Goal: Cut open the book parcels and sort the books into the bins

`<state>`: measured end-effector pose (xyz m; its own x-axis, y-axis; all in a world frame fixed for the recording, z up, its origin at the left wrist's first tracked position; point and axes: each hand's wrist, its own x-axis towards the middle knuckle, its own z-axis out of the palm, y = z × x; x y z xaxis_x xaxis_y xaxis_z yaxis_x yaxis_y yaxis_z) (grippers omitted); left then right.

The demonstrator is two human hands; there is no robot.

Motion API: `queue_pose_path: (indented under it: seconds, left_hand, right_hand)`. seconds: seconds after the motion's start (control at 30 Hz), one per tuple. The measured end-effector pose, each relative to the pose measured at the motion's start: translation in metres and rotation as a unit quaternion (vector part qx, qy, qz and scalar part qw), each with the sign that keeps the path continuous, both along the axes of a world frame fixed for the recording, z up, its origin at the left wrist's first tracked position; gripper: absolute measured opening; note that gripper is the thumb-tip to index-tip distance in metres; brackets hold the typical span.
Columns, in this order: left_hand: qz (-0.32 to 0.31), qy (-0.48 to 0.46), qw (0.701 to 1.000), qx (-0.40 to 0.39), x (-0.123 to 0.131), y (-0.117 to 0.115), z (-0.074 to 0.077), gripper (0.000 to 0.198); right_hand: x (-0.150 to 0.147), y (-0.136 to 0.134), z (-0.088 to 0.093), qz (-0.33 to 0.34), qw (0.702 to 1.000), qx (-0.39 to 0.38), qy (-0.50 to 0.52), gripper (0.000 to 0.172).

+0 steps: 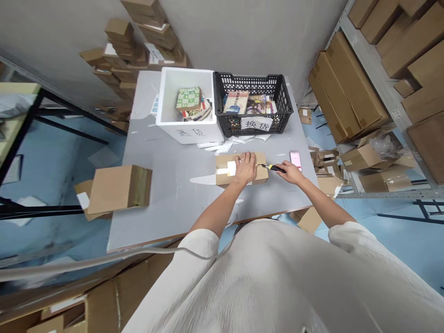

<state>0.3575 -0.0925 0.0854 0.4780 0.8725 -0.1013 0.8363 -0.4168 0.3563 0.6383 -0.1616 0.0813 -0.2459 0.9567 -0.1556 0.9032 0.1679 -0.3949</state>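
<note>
Steadying seems to be what the left hand [246, 167] is used for: it is laid palm down, opened out with nothing gripped, across the top of a small taped box [261, 175]. The box is set on the table [173, 185] directly under that hand, probably so that it cannot slide. By the right hand [290, 172], fingers closed around the handle, a yellow-and-black cutter [277, 169] is held with its tip pointed at the near-hand end of the box; whether the blade is sunk in cannot be told.

Just beyond the right hand a phone [295, 160] is laid flat, perhaps to be kept within reach.

Beyond the left hand, two containers are stood side by side. In the white foam tub [189, 132], books [189, 98] are heaped toward one side, with a green-and-white cover uppermost. In the black crate [227, 121], more books [236, 102] are laid with covers showing. Handwriting is borne by both, apparently so that their contents can be told apart. Well to the left of the left hand, a larger carton [110, 188] is placed by the table's edge.
</note>
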Motion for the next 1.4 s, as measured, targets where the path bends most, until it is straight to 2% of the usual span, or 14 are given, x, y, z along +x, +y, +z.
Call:
queue_pose_path:
  seconds: [0.23, 0.53, 0.6, 0.73, 0.8, 1.0, 1.1, 1.23, 1.4]
  left_hand:
    - [0.009, -0.006, 1.0, 0.002, -0.001, -0.004, -0.009, 0.078]
    - [0.011, -0.003, 1.0, 0.006, -0.001, -0.003, -0.012, 0.073]
    - [0.012, -0.001, 1.0, 0.006, -0.001, -0.003, -0.012, 0.072]
    - [0.011, 0.0, 1.0, 0.005, -0.002, -0.003, -0.011, 0.07]
    - [0.014, -0.002, 1.0, 0.005, -0.001, -0.004, -0.01, 0.069]
    - [0.012, -0.006, 1.0, 0.0, -0.004, -0.004, -0.007, 0.071]
    - [0.016, -0.001, 1.0, -0.007, -0.021, -0.008, -0.005, 0.068]
    - [0.059, 0.015, 0.998, -0.017, -0.066, -0.023, -0.004, 0.066]
    - [0.107, 0.013, 0.994, -0.032, -0.123, -0.043, -0.014, 0.085]
  right_hand:
    - [-0.005, -0.005, -0.007, -0.039, 0.999, 0.019, -0.001, 0.051]
    - [0.006, -0.006, -0.014, -0.044, 0.998, 0.037, -0.01, 0.054]
    - [0.013, -0.003, -0.017, -0.071, 0.996, 0.051, 0.007, 0.055]
    - [0.031, 0.006, -0.017, -0.169, 0.98, 0.089, 0.052, 0.059]
    - [0.036, 0.008, -0.016, -0.181, 0.977, 0.086, 0.068, 0.059]
    - [0.015, 0.006, -0.019, -0.178, 0.976, 0.056, 0.109, 0.054]
    - [-0.003, 0.004, -0.024, -0.177, 0.973, 0.045, 0.143, 0.052]
    - [-0.021, -0.001, -0.028, -0.189, 0.961, 0.021, 0.201, 0.055]
    - [-0.035, -0.014, -0.027, -0.196, 0.945, -0.024, 0.26, 0.061]
